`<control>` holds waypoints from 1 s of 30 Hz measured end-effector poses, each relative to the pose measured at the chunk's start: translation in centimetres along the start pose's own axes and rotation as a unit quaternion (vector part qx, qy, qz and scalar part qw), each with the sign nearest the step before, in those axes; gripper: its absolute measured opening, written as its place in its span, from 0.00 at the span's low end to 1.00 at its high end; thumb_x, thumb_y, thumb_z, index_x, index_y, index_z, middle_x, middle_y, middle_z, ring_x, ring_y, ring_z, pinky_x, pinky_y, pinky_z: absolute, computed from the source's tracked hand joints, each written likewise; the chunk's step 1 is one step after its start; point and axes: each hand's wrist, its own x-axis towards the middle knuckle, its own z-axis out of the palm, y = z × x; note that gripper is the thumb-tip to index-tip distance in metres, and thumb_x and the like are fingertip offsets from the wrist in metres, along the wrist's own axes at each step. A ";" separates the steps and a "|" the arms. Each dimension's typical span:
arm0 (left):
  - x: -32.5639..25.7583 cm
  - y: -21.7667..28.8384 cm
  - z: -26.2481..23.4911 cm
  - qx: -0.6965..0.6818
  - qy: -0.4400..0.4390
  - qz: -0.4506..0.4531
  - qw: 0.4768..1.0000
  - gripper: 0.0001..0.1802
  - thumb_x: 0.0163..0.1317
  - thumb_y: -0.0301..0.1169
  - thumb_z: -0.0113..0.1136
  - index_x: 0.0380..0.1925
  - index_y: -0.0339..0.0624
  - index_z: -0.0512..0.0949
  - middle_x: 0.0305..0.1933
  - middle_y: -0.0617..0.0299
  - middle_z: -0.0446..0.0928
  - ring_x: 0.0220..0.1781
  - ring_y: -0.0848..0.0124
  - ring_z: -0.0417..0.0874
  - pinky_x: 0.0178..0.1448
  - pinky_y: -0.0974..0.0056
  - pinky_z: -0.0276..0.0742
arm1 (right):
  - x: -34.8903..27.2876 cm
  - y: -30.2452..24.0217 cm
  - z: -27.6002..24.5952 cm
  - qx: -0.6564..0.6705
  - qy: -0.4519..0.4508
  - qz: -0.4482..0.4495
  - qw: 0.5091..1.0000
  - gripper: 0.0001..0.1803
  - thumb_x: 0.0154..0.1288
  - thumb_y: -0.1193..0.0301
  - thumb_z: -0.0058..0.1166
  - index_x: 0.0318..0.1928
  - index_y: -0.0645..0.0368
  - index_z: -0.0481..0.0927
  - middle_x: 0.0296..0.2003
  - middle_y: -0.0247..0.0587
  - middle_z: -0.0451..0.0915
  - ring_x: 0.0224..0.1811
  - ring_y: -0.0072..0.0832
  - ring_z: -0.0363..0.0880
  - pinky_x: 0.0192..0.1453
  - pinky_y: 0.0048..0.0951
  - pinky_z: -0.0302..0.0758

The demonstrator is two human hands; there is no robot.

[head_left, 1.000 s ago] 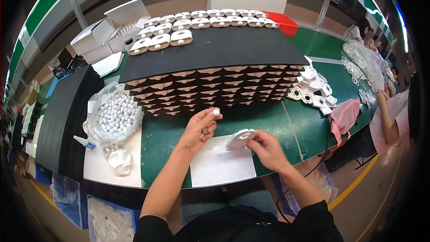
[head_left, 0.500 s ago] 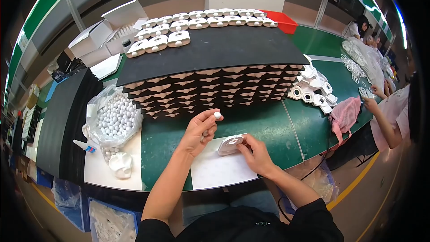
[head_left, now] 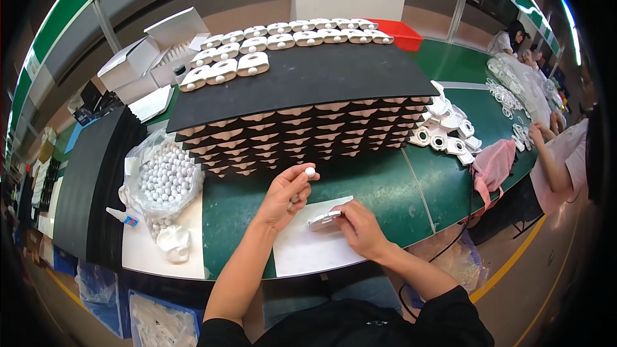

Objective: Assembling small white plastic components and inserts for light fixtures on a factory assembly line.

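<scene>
- Left hand [head_left: 286,196] pinches a small white round ball [head_left: 310,171] between thumb and fingertip, raised above the green tabletop [head_left: 373,186].
- Right hand [head_left: 360,228] closed on a flat white plastic housing piece [head_left: 323,221], held over a white paper sheet [head_left: 308,250] near the tabletop's front edge.
- Step, as I judge it: fitting ball to housing; the next move calls for bringing the ball down to the piece and aligning it.
- Clear bag of white balls [head_left: 164,180] at the left edge; stack of black trays [head_left: 302,99] behind, finished pieces on top.
</scene>
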 end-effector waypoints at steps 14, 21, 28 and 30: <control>-0.4 -0.8 1.7 0.274 0.013 0.008 0.962 0.11 0.49 0.24 0.63 0.36 0.40 0.78 0.24 0.69 0.73 0.20 0.85 0.64 0.21 0.79 0.54 | 0.4 1.8 -1.2 0.627 0.098 0.252 0.730 0.06 0.67 0.71 0.42 0.44 0.55 0.69 0.42 0.35 0.72 0.46 0.25 0.71 0.52 0.30 0.70; -0.6 -1.1 2.0 0.332 0.006 0.019 0.943 0.12 0.48 0.25 0.63 0.36 0.40 0.80 0.27 0.67 0.77 0.25 0.83 0.71 0.25 0.79 0.60 | 0.4 2.0 -0.9 0.623 0.092 0.248 0.736 0.05 0.68 0.71 0.41 0.42 0.55 0.68 0.42 0.34 0.72 0.47 0.24 0.71 0.54 0.28 0.70; -0.8 -0.6 2.7 0.322 0.007 -0.011 0.947 0.13 0.48 0.26 0.65 0.36 0.39 0.81 0.32 0.65 0.80 0.32 0.80 0.75 0.35 0.76 0.69 | 0.3 2.0 -1.1 0.618 0.085 0.235 0.745 0.05 0.68 0.71 0.41 0.42 0.55 0.68 0.42 0.35 0.72 0.47 0.24 0.71 0.53 0.27 0.70; -0.7 -1.0 2.7 0.326 -0.002 0.014 0.945 0.13 0.46 0.26 0.67 0.35 0.39 0.81 0.29 0.67 0.79 0.28 0.82 0.72 0.30 0.77 0.66 | 0.1 2.0 -1.3 0.614 0.086 0.246 0.745 0.05 0.68 0.71 0.40 0.42 0.56 0.68 0.41 0.34 0.72 0.47 0.24 0.71 0.54 0.27 0.69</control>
